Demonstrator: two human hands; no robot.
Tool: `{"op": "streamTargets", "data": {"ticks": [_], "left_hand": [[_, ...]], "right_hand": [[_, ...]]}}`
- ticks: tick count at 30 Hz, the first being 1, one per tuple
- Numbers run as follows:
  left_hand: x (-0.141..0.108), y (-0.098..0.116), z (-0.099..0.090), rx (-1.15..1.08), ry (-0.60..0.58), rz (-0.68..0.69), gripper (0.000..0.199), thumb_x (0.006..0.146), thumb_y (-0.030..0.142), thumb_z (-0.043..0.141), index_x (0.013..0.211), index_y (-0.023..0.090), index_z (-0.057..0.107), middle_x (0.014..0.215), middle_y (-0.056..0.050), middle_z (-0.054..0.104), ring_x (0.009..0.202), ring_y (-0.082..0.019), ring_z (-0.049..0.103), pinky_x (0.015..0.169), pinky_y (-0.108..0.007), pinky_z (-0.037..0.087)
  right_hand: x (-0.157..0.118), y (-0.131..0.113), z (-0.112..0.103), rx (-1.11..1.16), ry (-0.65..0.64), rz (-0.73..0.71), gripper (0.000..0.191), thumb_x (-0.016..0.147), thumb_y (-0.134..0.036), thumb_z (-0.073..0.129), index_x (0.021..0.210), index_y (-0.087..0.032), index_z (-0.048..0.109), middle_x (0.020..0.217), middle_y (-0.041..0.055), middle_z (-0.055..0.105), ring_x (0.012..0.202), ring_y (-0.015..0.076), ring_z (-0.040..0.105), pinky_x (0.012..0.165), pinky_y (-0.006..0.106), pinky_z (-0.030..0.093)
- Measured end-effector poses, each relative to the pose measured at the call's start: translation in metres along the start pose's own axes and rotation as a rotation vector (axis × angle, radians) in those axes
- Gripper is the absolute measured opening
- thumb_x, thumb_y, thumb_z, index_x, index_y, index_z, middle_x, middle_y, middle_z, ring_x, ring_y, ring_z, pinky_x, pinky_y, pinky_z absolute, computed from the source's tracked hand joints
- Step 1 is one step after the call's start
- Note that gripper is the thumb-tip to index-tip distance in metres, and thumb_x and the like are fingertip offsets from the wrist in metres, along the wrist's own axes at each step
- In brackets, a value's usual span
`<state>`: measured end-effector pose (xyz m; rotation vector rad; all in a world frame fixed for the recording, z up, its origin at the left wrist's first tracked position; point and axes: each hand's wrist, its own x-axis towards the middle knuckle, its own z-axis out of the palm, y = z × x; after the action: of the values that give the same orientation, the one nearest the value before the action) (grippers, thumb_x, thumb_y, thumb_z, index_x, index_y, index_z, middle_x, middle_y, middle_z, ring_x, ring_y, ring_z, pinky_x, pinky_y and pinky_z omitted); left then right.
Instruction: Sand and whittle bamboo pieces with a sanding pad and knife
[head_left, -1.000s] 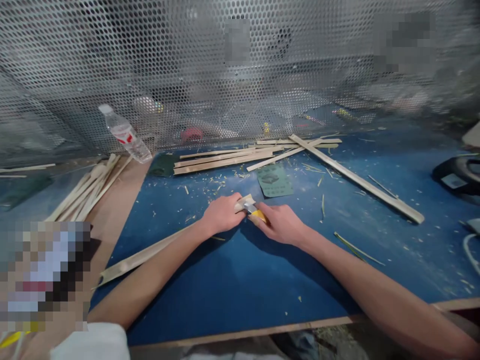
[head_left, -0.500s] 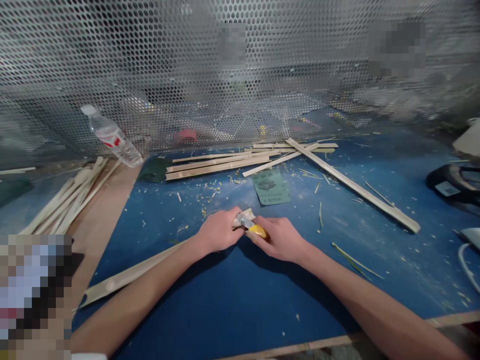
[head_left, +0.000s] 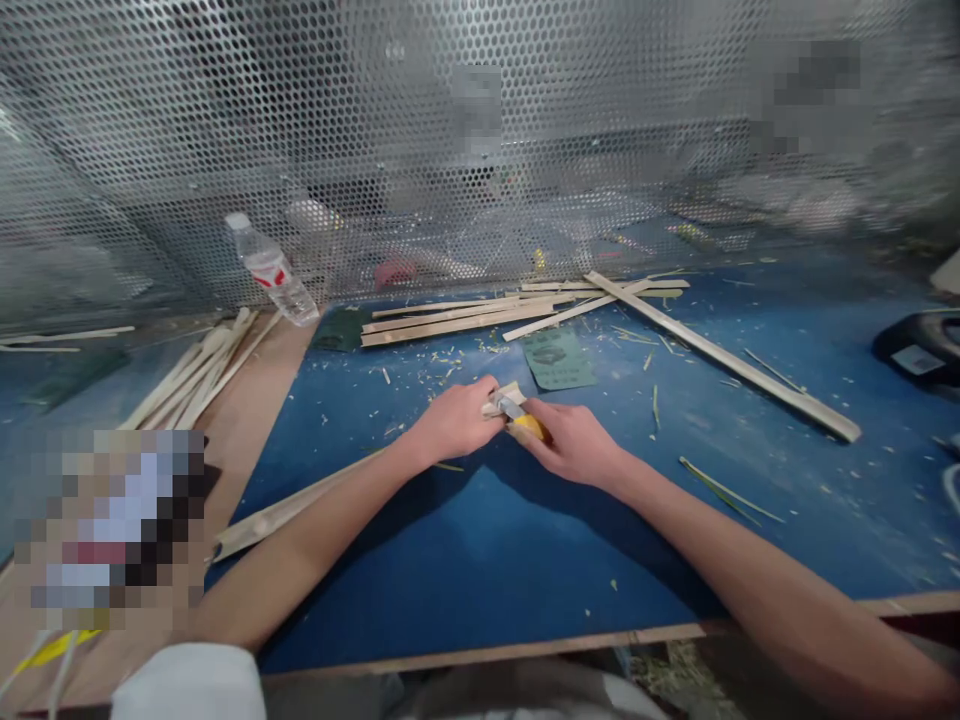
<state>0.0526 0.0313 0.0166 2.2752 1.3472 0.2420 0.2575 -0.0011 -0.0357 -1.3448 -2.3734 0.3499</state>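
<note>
- The bamboo strip (head_left: 296,507) is laid obliquely across the blue bench (head_left: 465,570), from beside the left edge, toward the near left corner, to the middle of the top.
- Its long axis is directed from near left to far right, with the short free end pointed toward the right part of the far edge; its middle length is hidden by the left forearm.
- Near the free end, the strip is gripped by the left hand (head_left: 459,420), whose fingers are closed about it.
- The yellow-handled knife (head_left: 529,427) is held in the closed right hand (head_left: 576,442); its blade is pointed toward the far left corner and is set across the strip's free end. Whether the wood is being cut cannot be told.
- Beyond the hands, a green printed sheet (head_left: 559,362) is seen flat, and further strips (head_left: 457,320) are gathered along the far edge, roughly parallel to it.
- One long strip (head_left: 724,358) is laid diagonally, from the far edge toward the right edge.
- A clear bottle (head_left: 289,292) is placed by the far left corner.
</note>
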Motion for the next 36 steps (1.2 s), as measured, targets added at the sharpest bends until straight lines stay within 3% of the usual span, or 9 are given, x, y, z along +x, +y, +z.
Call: {"op": "streamTargets", "data": {"ticks": [12, 17, 21, 25, 29, 36], "left_hand": [[0.007, -0.001, -0.003, -0.089, 0.0, -0.01, 0.011, 0.08, 0.03, 0.06, 0.08, 0.019, 0.058, 0.076, -0.001, 0.064, 0.066, -0.014, 0.055, 0.056, -0.025, 0.036], [0.014, -0.002, -0.005, -0.362, -0.126, -0.135, 0.007, 0.081, 0.022, 0.06, 0.079, 0.018, 0.054, 0.061, 0.003, 0.056, 0.048, -0.009, 0.05, 0.045, -0.022, 0.036], [0.018, -0.002, -0.002, -0.742, -0.232, -0.145, 0.01, 0.082, 0.016, 0.06, 0.076, 0.016, 0.053, 0.06, 0.004, 0.054, 0.047, -0.006, 0.049, 0.045, -0.019, 0.041], [0.02, -0.008, 0.017, -1.004, -0.133, -0.214, 0.01, 0.086, 0.017, 0.063, 0.081, 0.013, 0.055, 0.065, 0.003, 0.055, 0.049, -0.005, 0.052, 0.048, -0.019, 0.046], [0.016, -0.014, 0.037, -1.15, -0.02, -0.231, 0.013, 0.087, 0.019, 0.062, 0.083, 0.016, 0.05, 0.063, 0.007, 0.048, 0.043, -0.003, 0.046, 0.041, -0.017, 0.04], [0.007, -0.023, 0.036, -1.223, 0.078, -0.219, 0.015, 0.096, 0.029, 0.047, 0.085, 0.019, 0.047, 0.063, 0.009, 0.042, 0.038, -0.002, 0.038, 0.038, -0.015, 0.036]], "right_hand": [[0.002, 0.005, 0.002, -0.067, 0.017, 0.032, 0.035, 0.105, -0.047, 0.032, 0.106, -0.02, 0.053, 0.091, 0.0086, 0.072, 0.076, 0.0217, 0.067, 0.062, 0.029, 0.03], [0.006, 0.003, -0.003, -0.116, 0.005, 0.052, 0.035, 0.106, -0.042, 0.031, 0.115, -0.018, 0.053, 0.1, 0.0111, 0.073, 0.082, 0.0234, 0.069, 0.063, 0.029, 0.032], [0.009, 0.003, -0.005, -0.091, -0.004, 0.021, 0.038, 0.107, -0.041, 0.028, 0.123, -0.018, 0.052, 0.113, 0.0133, 0.072, 0.094, 0.0248, 0.069, 0.069, 0.029, 0.038], [0.013, 0.005, -0.003, -0.066, -0.02, -0.012, 0.041, 0.108, -0.041, 0.026, 0.132, -0.018, 0.05, 0.125, 0.0148, 0.068, 0.106, 0.0253, 0.067, 0.076, 0.03, 0.042], [0.024, 0.004, -0.005, -0.073, -0.068, -0.029, 0.04, 0.108, -0.04, 0.027, 0.129, -0.018, 0.054, 0.122, 0.0139, 0.07, 0.105, 0.0235, 0.066, 0.08, 0.029, 0.043], [0.048, -0.001, -0.004, -0.159, -0.081, -0.061, 0.042, 0.107, -0.045, 0.027, 0.106, -0.019, 0.061, 0.108, 0.0108, 0.072, 0.096, 0.0226, 0.066, 0.072, 0.029, 0.038]]}}
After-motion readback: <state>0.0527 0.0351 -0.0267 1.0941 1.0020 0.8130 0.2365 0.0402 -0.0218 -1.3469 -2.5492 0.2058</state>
